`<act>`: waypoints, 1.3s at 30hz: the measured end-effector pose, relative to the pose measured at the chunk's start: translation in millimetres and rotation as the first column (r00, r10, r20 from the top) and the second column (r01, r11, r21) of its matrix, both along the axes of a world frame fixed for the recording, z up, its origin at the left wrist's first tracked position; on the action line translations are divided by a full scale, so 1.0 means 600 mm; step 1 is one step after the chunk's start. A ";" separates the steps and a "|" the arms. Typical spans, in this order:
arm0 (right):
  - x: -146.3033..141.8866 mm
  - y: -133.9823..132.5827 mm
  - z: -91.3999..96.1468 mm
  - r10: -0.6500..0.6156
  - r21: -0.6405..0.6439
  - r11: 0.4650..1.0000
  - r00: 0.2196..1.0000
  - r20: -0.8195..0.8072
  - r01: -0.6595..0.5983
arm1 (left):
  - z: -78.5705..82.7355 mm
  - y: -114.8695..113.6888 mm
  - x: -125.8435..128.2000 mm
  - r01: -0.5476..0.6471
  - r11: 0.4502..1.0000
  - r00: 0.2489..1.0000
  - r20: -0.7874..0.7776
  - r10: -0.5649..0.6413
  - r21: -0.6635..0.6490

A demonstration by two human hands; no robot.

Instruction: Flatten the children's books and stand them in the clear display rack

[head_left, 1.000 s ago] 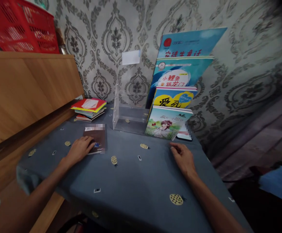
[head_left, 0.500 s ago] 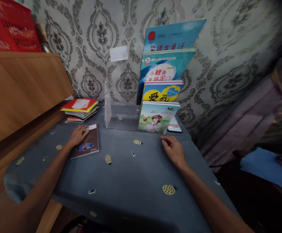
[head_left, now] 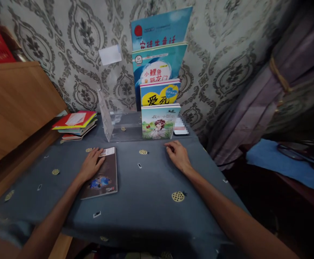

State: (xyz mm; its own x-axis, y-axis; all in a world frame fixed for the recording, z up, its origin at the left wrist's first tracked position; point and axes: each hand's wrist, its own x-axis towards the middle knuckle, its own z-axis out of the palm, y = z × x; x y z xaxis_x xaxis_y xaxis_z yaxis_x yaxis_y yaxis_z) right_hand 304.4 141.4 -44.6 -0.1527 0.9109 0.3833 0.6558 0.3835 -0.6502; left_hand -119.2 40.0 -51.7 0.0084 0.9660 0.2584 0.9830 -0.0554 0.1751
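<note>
My left hand (head_left: 91, 166) lies flat, fingers stretched, over the left edge of a dark brown book (head_left: 107, 176) on the table. That book has a blue picture and a white label near its top edge. On the right, my right hand (head_left: 178, 154) rests on the cloth with its fingers loosely bent and holds nothing. Just beyond it stands a clear acrylic book rack (head_left: 106, 120). Several books stand in the rack's right part, with a green-covered book showing a girl (head_left: 159, 124) in front and taller blue books (head_left: 159, 27) behind.
A stack of books (head_left: 74, 122) with a red and yellow top one lies at the back left, beside a wooden cabinet (head_left: 13, 104). A phone (head_left: 181, 128) is right of the rack. A grey patterned cloth (head_left: 135, 201) covers the table. A curtain (head_left: 254, 100) hangs at the right.
My left hand and the brown book under it have come nearer to me and to the right, away from the stack. The view has turned slightly right. My right hand stays by the rack.
</note>
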 end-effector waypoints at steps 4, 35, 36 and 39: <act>-0.008 -0.010 0.002 0.047 0.020 0.999 0.996 0.070 -0.049 | 0.004 -0.001 0.065 0.048 0.999 0.999 -0.003 -0.048 0.001; -0.044 -0.078 0.031 0.348 0.062 0.923 0.894 0.281 -0.379 | 0.036 0.062 0.371 0.274 0.956 0.961 0.003 -0.276 0.102; -0.044 -0.078 0.032 0.344 0.059 0.925 0.892 0.293 -0.376 | 0.036 0.062 0.372 0.277 0.956 0.961 0.002 -0.278 0.099; -0.045 -0.081 0.036 0.326 0.061 0.929 0.886 0.330 -0.365 | 0.035 0.064 0.372 0.290 0.951 0.956 0.012 -0.293 0.107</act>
